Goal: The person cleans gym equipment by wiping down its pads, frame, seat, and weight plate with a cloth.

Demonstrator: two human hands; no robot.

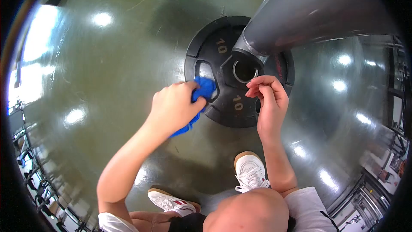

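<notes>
A black weight plate marked 10 (223,107) has a metal-ringed hole at its centre and oblong grip openings. My left hand (178,105) holds a blue cloth (205,88) at the plate's left grip opening, with part of the cloth hanging below the hand. My right hand (269,99) is over the plate's lower right part, just beside the centre hole. Its fingers are bent, with thumb and fingertips close together, and whether anything small is between them cannot be made out.
A thick grey cylinder (317,13) rises over the plate's upper right. My white shoes (249,172) and bent knee are below, on the glossy green floor (107,81). Metal racks (369,202) stand at the lower right edge, with more equipment at the lower left.
</notes>
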